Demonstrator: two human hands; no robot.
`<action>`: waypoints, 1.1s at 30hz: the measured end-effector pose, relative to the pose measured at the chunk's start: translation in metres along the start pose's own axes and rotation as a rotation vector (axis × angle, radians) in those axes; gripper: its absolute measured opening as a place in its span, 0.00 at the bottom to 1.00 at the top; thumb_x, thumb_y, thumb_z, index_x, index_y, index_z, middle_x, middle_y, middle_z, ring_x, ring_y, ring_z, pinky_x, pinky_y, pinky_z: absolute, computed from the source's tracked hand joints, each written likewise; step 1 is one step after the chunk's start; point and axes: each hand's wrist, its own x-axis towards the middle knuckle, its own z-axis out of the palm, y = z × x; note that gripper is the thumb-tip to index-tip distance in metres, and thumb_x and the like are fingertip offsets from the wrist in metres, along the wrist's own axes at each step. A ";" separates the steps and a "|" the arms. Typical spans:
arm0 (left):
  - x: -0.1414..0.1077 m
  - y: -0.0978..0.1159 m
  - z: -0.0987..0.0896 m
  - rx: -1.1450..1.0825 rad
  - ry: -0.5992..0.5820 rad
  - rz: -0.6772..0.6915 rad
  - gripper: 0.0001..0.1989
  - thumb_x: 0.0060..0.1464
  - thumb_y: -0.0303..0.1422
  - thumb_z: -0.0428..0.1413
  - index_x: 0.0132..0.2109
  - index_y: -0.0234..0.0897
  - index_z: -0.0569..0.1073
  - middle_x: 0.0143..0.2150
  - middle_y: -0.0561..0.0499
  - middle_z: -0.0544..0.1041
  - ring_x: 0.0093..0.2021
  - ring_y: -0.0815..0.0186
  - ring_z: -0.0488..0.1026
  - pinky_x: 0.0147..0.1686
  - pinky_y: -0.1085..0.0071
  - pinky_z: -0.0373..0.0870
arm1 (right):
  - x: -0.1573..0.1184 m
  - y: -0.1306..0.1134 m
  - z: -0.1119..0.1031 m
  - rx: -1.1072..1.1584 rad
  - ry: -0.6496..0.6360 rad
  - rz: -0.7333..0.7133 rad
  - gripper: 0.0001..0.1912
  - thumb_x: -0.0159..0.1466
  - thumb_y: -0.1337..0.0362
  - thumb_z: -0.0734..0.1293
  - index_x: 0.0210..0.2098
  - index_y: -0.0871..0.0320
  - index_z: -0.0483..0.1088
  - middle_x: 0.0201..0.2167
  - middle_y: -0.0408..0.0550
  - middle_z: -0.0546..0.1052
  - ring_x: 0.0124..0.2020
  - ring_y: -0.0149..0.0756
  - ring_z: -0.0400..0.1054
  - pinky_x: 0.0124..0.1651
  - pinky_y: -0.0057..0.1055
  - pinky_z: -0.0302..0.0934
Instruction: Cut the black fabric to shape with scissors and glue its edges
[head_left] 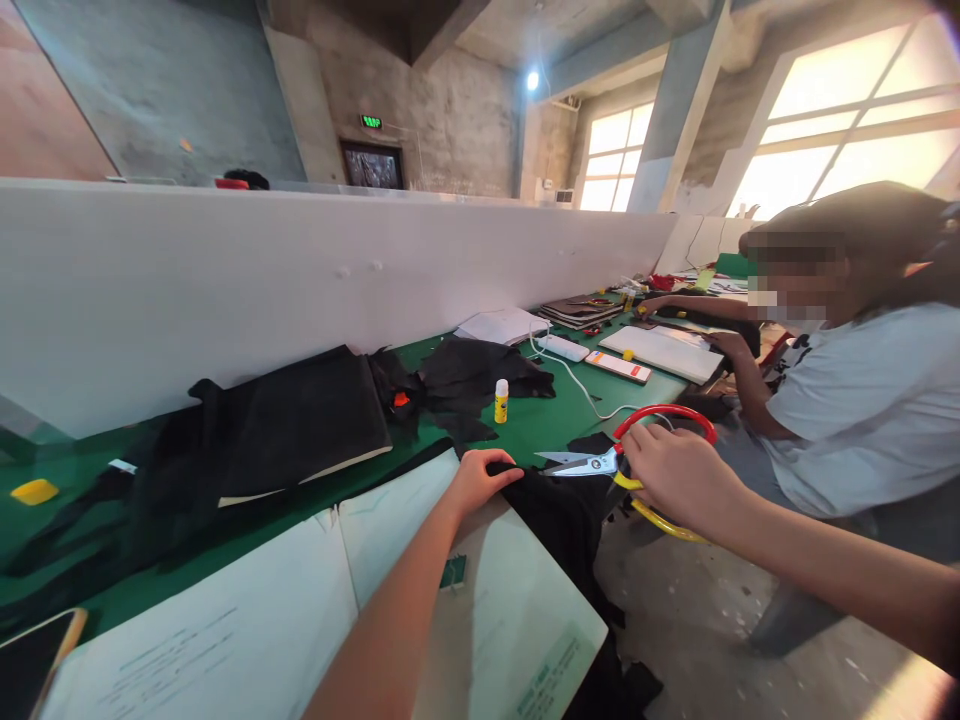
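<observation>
My right hand (679, 475) grips a pair of scissors (598, 464) with one red and one yellow handle. Their blades are parted and point left, at the edge of a black cloth (562, 520). That cloth lies under an open book (536, 590) and hangs over the table's right edge. At the book's top edge, my left hand (480, 482) is closed, with thumb and fingers pinching the cloth just left of the blade tips. Its forearm crosses the book's pages.
A glue stick (501, 402) stands on the green table (525, 432). Left of it lies a black-covered book (307, 415) among cloth scraps. A phone (37, 660) is at the lower left. A co-worker (870, 390) sits at right; a white partition (300, 270) runs behind.
</observation>
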 end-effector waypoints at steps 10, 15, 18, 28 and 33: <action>-0.001 0.004 0.000 -0.069 -0.007 -0.038 0.13 0.49 0.43 0.56 0.32 0.37 0.75 0.31 0.51 0.76 0.34 0.65 0.71 0.36 0.72 0.64 | 0.011 -0.020 -0.007 -0.016 -0.061 0.001 0.07 0.55 0.70 0.62 0.35 0.62 0.67 0.31 0.57 0.72 0.30 0.44 0.67 0.24 0.32 0.54; -0.001 0.006 -0.001 -0.081 -0.008 -0.020 0.13 0.50 0.42 0.55 0.32 0.37 0.75 0.32 0.51 0.76 0.35 0.64 0.71 0.37 0.71 0.65 | 0.014 -0.020 -0.004 0.044 -0.084 0.045 0.08 0.54 0.65 0.66 0.33 0.63 0.68 0.28 0.57 0.72 0.27 0.45 0.69 0.21 0.31 0.55; -0.001 0.007 -0.002 -0.073 -0.012 -0.009 0.13 0.50 0.43 0.55 0.31 0.36 0.75 0.32 0.51 0.76 0.34 0.65 0.70 0.36 0.72 0.64 | 0.017 -0.017 -0.004 0.082 -0.130 0.059 0.09 0.55 0.63 0.66 0.32 0.64 0.68 0.27 0.57 0.73 0.26 0.47 0.70 0.21 0.32 0.56; -0.001 0.008 -0.002 -0.082 0.000 -0.064 0.13 0.48 0.43 0.56 0.31 0.36 0.74 0.30 0.52 0.75 0.33 0.65 0.69 0.35 0.72 0.64 | 0.038 0.036 0.016 0.123 -0.002 0.205 0.15 0.55 0.58 0.66 0.36 0.64 0.66 0.30 0.55 0.74 0.31 0.50 0.71 0.26 0.34 0.58; -0.001 0.013 -0.003 -0.080 -0.017 -0.073 0.13 0.48 0.43 0.56 0.29 0.36 0.73 0.29 0.52 0.74 0.33 0.66 0.68 0.34 0.72 0.64 | 0.069 0.018 0.045 0.352 -0.070 0.126 0.12 0.52 0.62 0.66 0.35 0.60 0.68 0.32 0.54 0.75 0.36 0.46 0.71 0.33 0.32 0.59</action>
